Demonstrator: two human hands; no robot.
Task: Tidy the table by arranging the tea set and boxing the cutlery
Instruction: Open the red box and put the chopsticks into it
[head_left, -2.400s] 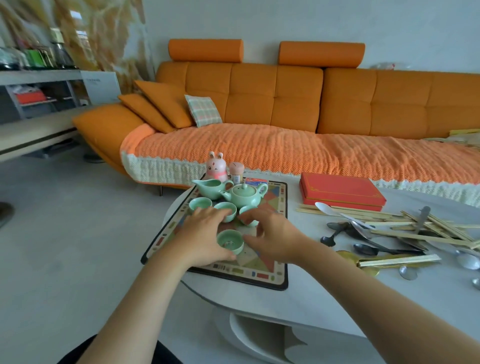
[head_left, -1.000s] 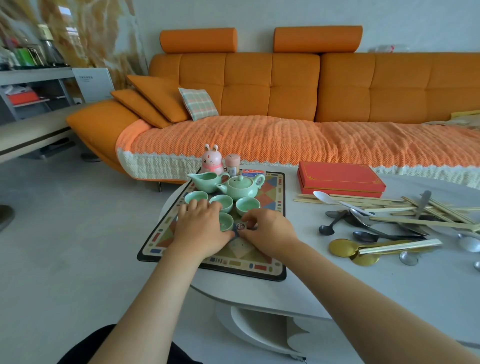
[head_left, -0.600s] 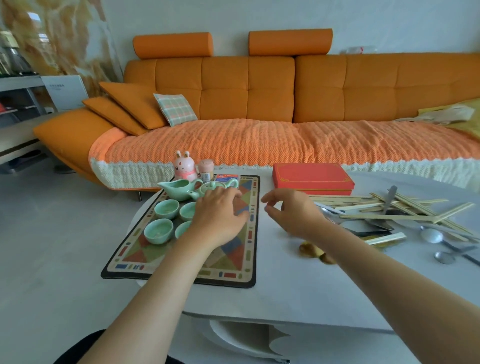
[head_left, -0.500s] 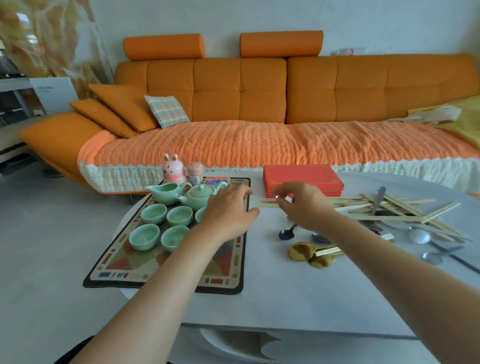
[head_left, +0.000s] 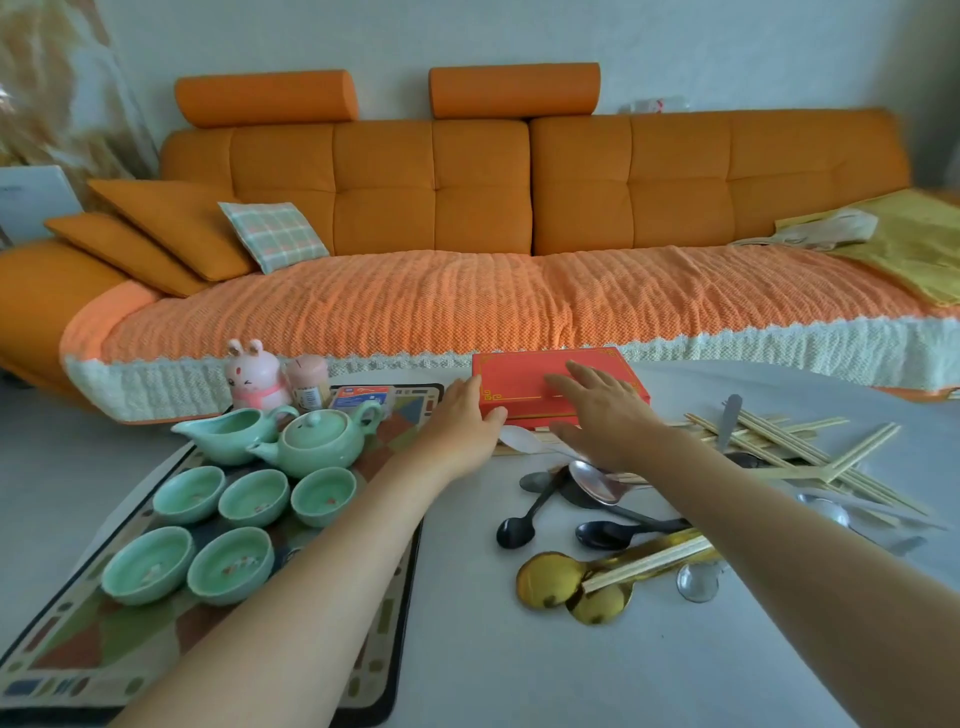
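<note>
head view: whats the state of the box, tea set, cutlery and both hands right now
red box, closed, flat on the table
teapot, upright, lid on
pitcher, upright
cups, five upright, two rows on the mat
spoons, loose on the table
chopsticks, scattered loose
left hand, open, at the box's left end
right hand, open, spread over the box

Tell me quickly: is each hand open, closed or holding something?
Left hand: open, at the red box, left end.
Right hand: open, over the red box.
</note>
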